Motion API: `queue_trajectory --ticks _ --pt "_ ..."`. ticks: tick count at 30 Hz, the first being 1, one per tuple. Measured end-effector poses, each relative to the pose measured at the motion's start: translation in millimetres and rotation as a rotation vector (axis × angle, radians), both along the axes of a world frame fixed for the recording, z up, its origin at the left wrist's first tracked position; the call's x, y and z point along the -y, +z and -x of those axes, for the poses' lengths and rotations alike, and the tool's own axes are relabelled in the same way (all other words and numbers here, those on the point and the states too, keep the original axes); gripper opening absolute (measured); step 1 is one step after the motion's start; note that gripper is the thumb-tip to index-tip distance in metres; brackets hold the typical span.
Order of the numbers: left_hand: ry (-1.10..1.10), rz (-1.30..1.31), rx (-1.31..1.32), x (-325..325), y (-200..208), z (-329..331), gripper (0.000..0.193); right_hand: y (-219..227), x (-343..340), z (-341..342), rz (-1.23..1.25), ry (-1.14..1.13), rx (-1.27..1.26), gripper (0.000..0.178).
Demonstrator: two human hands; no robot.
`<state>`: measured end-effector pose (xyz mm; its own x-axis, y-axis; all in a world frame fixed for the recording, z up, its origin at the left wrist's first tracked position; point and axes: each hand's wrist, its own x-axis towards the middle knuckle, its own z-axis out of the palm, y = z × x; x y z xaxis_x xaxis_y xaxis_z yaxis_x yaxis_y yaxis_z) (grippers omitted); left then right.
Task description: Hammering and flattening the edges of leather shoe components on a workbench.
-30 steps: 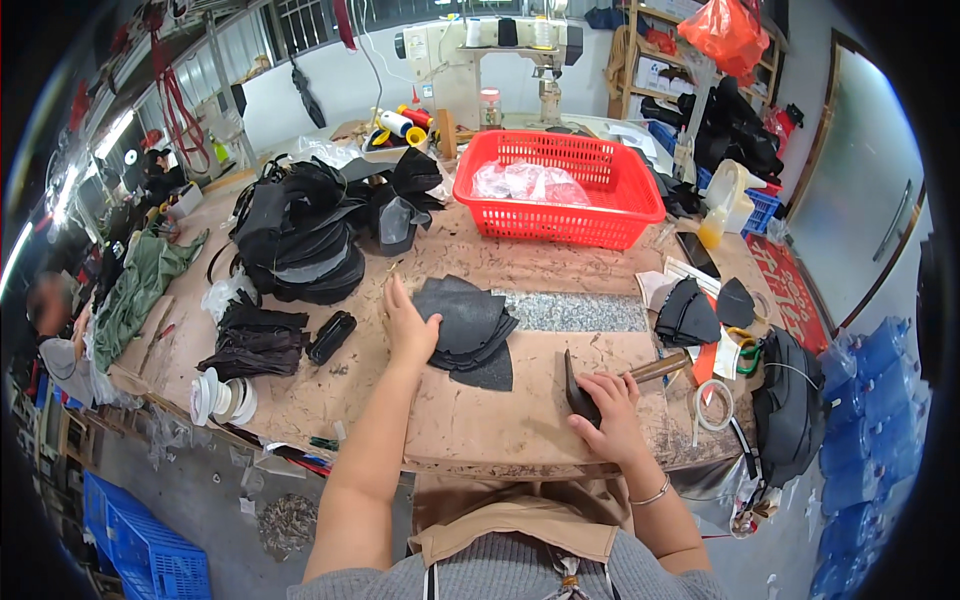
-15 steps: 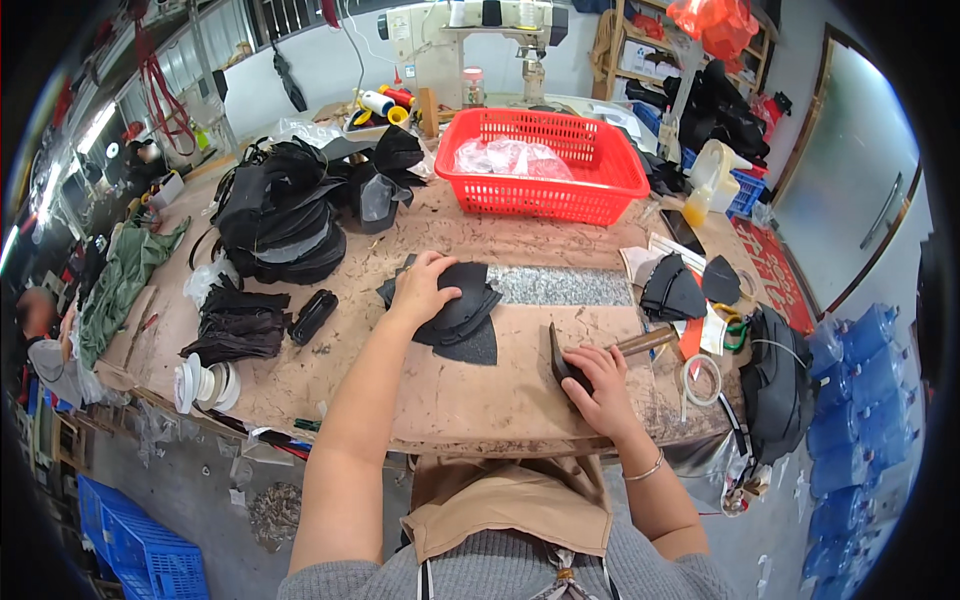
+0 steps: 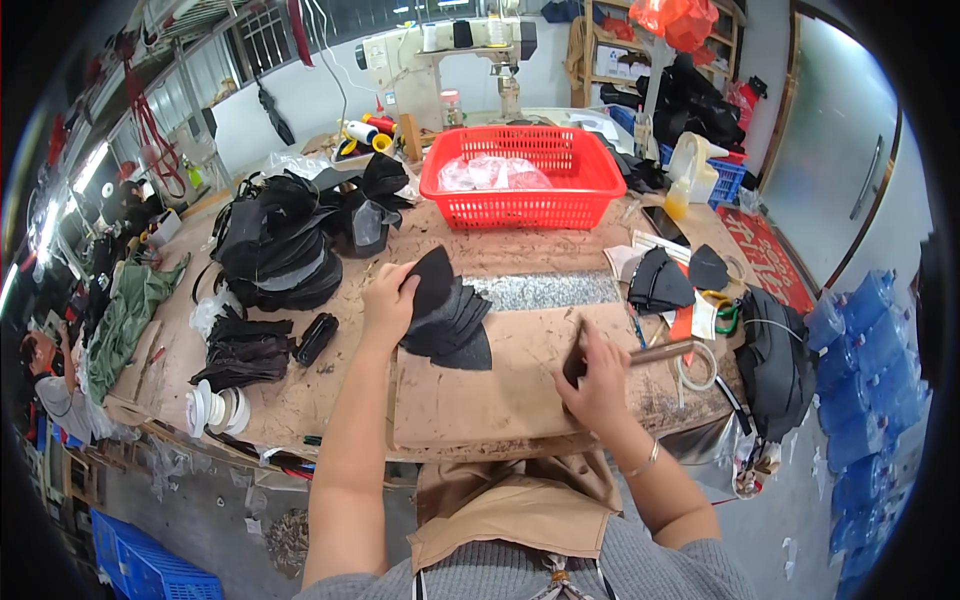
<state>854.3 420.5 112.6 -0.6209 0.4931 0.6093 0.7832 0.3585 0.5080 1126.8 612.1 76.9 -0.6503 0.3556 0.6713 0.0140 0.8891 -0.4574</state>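
My left hand (image 3: pixel 386 303) pinches the edge of a dark, curved-edged cut piece (image 3: pixel 432 280), tilted up from the worktable. Beside and partly under it, several similar black pieces (image 3: pixel 460 325) lie fanned out in a stack. My right hand (image 3: pixel 600 380) is closed around the head end of a hammer, whose wooden handle (image 3: pixel 662 352) points to the right. A flat tan board (image 3: pixel 480 410) lies under the hammer and the front of the stack. Behind it runs a mottled grey strip (image 3: pixel 550 291).
A red plastic basket (image 3: pixel 520 213) with clear bags stands at the back. Black piles (image 3: pixel 275 230) and dark strips (image 3: pixel 240 350) lie to the left, white spools (image 3: pixel 217 410) near the front edge. Black pieces (image 3: pixel 660 282), green-handled scissors (image 3: pixel 727 318) and a tape ring (image 3: pixel 698 368) sit right.
My left hand has lifted a black piece off the stack and drawn slightly left. My right hand, with the hammer, has shifted a little up and turned. The view has tilted slightly.
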Motion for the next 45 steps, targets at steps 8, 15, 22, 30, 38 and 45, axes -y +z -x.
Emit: queue_trajectory --ticks 8,15,22,30,38,45 --pt "-0.64 0.312 0.279 -33.1 -23.2 -143.2 0.033 -10.8 -13.9 -51.5 0.165 0.034 -0.035 0.029" --pt "-0.484 0.384 0.072 -57.9 -56.0 -171.4 0.031 4.8 -23.3 -52.9 -0.083 -0.104 -0.084 0.009" --pt "-0.532 0.407 0.069 -71.4 -44.9 -177.9 0.016 3.2 -24.9 -50.6 -0.019 -0.156 -0.044 0.011" --pt "-0.721 0.202 0.009 -79.3 -51.7 -167.2 0.015 1.4 -25.3 -57.0 0.071 -0.156 -0.029 0.016" --pt "-0.699 0.14 -0.025 -81.6 -56.4 -164.3 0.019 7.3 -28.2 -50.2 0.001 -0.114 -0.038 0.014" --pt "-0.65 0.222 -0.279 -81.1 -57.1 -160.4 0.014 8.1 -24.7 -38.9 -0.036 -0.094 -0.033 0.01"
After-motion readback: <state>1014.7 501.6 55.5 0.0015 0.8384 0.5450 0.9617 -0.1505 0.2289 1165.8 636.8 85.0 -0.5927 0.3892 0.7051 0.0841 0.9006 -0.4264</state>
